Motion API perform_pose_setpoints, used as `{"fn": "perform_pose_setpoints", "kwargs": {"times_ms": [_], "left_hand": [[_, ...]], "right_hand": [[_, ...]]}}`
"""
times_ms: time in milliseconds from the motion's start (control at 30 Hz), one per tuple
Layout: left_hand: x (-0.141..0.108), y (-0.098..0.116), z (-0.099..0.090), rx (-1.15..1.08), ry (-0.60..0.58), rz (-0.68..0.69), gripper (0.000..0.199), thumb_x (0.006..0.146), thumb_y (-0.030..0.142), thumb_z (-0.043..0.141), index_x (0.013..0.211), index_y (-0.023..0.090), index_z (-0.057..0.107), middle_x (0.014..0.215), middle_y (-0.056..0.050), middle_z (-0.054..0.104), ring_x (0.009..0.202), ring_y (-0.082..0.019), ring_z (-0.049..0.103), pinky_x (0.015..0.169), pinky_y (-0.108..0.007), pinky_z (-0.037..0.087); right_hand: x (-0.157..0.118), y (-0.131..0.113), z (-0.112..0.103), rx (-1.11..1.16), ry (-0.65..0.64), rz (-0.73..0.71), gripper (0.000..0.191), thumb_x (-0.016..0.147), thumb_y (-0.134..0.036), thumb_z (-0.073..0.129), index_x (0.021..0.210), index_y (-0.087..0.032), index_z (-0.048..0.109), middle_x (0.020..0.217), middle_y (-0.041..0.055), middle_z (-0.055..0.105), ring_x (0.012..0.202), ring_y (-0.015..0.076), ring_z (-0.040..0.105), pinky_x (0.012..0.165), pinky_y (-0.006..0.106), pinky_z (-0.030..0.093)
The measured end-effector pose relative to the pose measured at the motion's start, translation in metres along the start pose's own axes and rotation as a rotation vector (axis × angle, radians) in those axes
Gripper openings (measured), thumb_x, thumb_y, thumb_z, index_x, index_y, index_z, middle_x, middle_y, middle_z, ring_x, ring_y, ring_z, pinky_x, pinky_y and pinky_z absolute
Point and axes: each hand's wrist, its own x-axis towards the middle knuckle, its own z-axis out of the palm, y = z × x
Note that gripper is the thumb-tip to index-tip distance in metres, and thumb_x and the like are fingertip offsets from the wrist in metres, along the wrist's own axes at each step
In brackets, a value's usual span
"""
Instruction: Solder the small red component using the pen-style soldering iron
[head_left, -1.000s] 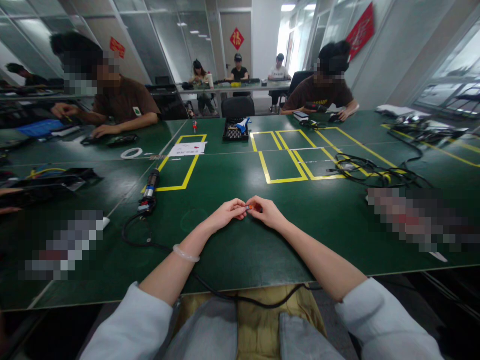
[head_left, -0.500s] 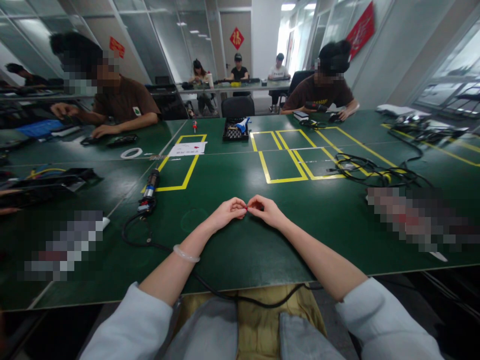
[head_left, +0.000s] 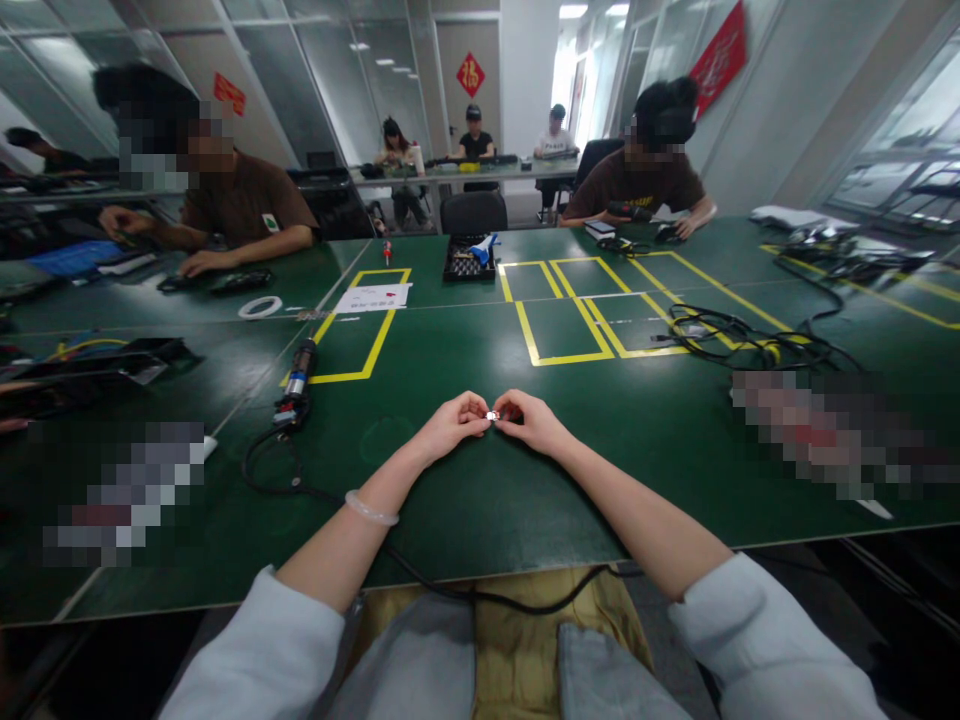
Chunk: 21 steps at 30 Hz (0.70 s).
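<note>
Both hands (head_left: 493,416) pinch a tiny part (head_left: 493,416), its face bright whitish with reddish bits.

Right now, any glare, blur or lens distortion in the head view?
All head view: walls lean at both sides, wide-angle style; pale glare on the green table near the yellow tape; outer edges soft; the small part between left hand and right hand shows bright, detail unreadable; pixelated blocks hide patches left and right.

The person wears a pale blue long-sleeved garment (head_left: 780,640) with its sleeves bunched near the elbows, hanging open over yellow-olive fabric (head_left: 517,640), and a translucent whitish bangle (head_left: 371,509) on the left wrist.
</note>
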Motion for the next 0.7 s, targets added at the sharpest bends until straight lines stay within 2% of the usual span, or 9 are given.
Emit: {"fn": "perform_pose_setpoints", "kwargs": {"times_ms": [367, 500, 600, 700], "left_hand": [[0.000, 0.001, 0.003, 0.054, 0.015, 0.017, 0.030, 0.074, 0.029, 0.070, 0.092, 0.014, 0.051, 0.086, -0.001, 0.057, 0.073, -0.009, 0.058, 0.066, -0.023, 0.049], [0.001, 0.001, 0.002, 0.081, 0.017, -0.005, 0.033, 0.077, 0.035, 0.067, 0.097, 0.015, 0.052, 0.091, -0.003, 0.058, 0.078, -0.012, 0.059, 0.068, -0.026, 0.051], [0.000, 0.006, -0.007, 0.181, 0.041, 0.003, 0.037, 0.082, 0.041, 0.059, 0.110, 0.016, 0.052, 0.099, -0.006, 0.059, 0.087, -0.016, 0.061, 0.074, -0.031, 0.052], [-0.004, 0.011, -0.030, 0.402, 0.110, 0.039, 0.043, 0.086, 0.044, 0.052, 0.119, 0.017, 0.052, 0.108, -0.008, 0.059, 0.096, -0.018, 0.060, 0.087, -0.036, 0.049]], "right_hand": [[-0.001, 0.001, -0.002, -0.009, -0.003, -0.005, 0.014, 0.081, -0.022, 0.062, 0.094, -0.017, 0.061, 0.084, 0.0013, 0.062, 0.071, 0.0117, 0.055, 0.067, 0.024, 0.043], [-0.002, 0.000, -0.004, -0.014, 0.009, 0.005, 0.014, 0.081, -0.022, 0.062, 0.093, -0.017, 0.061, 0.082, 0.0008, 0.061, 0.070, 0.0115, 0.055, 0.067, 0.024, 0.043], [-0.002, -0.002, -0.006, -0.019, 0.014, 0.043, 0.015, 0.080, -0.023, 0.063, 0.093, -0.017, 0.061, 0.079, 0.0001, 0.062, 0.069, 0.0114, 0.054, 0.067, 0.024, 0.043], [-0.002, -0.003, -0.008, -0.013, 0.009, 0.067, 0.015, 0.080, -0.024, 0.063, 0.093, -0.017, 0.061, 0.078, -0.0002, 0.062, 0.068, 0.0113, 0.055, 0.067, 0.024, 0.043]]}}
